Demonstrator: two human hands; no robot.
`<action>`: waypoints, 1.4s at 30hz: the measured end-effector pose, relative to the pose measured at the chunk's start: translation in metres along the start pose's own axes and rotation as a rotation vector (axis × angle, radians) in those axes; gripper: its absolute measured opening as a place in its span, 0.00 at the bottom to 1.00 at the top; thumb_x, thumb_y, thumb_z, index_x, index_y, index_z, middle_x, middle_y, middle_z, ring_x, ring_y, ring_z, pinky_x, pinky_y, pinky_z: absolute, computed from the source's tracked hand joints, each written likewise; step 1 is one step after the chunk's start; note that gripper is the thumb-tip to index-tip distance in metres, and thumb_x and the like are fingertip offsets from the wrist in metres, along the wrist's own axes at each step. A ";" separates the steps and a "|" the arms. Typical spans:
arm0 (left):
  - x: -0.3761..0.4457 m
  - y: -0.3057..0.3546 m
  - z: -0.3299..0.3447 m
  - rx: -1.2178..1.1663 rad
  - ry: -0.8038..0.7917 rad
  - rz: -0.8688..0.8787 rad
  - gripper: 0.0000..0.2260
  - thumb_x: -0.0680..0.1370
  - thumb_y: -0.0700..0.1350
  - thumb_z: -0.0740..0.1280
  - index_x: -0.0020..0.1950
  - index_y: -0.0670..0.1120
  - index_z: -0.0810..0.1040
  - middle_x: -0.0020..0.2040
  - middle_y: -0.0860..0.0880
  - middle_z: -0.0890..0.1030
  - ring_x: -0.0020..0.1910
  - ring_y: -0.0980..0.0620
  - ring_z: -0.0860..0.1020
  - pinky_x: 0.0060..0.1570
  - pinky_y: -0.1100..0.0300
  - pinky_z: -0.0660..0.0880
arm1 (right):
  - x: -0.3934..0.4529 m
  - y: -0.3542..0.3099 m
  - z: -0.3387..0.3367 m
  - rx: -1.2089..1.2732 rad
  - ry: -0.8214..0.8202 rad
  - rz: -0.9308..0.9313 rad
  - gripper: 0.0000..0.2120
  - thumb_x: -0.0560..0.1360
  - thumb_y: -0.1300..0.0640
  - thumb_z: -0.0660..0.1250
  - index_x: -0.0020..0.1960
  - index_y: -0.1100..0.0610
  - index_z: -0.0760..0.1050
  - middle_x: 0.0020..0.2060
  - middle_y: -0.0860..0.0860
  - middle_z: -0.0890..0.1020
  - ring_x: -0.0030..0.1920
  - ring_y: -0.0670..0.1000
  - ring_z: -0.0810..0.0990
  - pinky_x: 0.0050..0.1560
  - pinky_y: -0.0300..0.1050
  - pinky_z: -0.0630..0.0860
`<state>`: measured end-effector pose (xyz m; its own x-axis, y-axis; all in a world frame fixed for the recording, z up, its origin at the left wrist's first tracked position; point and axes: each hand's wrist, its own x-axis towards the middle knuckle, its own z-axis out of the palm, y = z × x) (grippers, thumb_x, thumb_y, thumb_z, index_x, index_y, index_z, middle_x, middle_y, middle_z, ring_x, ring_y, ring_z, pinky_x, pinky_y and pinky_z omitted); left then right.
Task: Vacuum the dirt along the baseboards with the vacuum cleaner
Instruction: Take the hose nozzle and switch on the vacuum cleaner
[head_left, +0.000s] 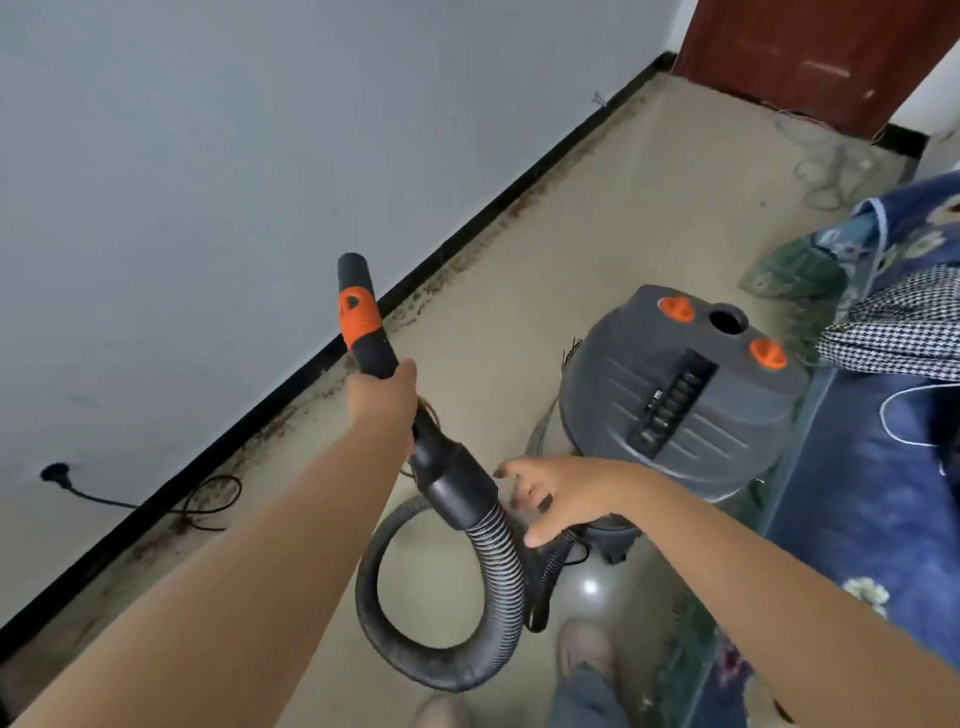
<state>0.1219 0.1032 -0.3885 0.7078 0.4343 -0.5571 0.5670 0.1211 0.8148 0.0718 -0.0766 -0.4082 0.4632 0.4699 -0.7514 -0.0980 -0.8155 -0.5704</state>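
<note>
feet (584, 654) at the bottom edge, mine, on the beige floor (597, 218). just above them the ribbed black hose (415, 644) loops round in a ring and climbs to a smooth cuff. my right hand (558, 499) hovers by that cuff, fingers spread and loose, gripping nothing that i can see. my left hand (387, 402) is wrapped around the black wand handle (363, 317), which has an orange band and points its open end up toward the wall. right of the hands sits the grey vacuum cleaner (675, 389), with two orange knobs on its lid, close beside a blue floral bedcover (862, 457). farther off, reddish dirt (498, 218) lies along the black baseboard (519, 182) under the grey wall, where a black plug (57, 475) sits with its cord trailing to the floor. a dark red door (810, 57) stands at the far end.
</note>
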 end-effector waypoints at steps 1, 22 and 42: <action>0.004 -0.005 0.002 0.117 0.007 0.021 0.07 0.76 0.41 0.64 0.44 0.42 0.66 0.35 0.45 0.71 0.36 0.44 0.74 0.38 0.57 0.72 | -0.001 0.007 -0.007 -0.031 -0.023 0.034 0.34 0.74 0.59 0.69 0.74 0.53 0.56 0.65 0.51 0.73 0.64 0.50 0.72 0.64 0.44 0.68; 0.013 -0.028 0.259 1.124 -0.396 0.360 0.13 0.77 0.48 0.64 0.48 0.43 0.62 0.37 0.48 0.68 0.38 0.45 0.70 0.32 0.56 0.62 | -0.062 0.297 -0.229 -0.601 0.387 0.268 0.17 0.77 0.56 0.64 0.64 0.59 0.73 0.58 0.54 0.77 0.59 0.54 0.74 0.55 0.42 0.65; 0.037 -0.027 0.219 0.874 -0.196 0.194 0.12 0.75 0.48 0.67 0.48 0.42 0.68 0.35 0.49 0.71 0.37 0.47 0.72 0.30 0.59 0.65 | -0.005 0.237 -0.215 -0.834 0.455 0.250 0.12 0.81 0.53 0.53 0.48 0.58 0.71 0.48 0.56 0.75 0.50 0.57 0.75 0.43 0.45 0.67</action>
<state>0.2254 -0.0799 -0.4663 0.8377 0.2079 -0.5051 0.4912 -0.6911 0.5302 0.2357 -0.3446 -0.4682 0.8259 0.2192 -0.5195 0.3330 -0.9331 0.1358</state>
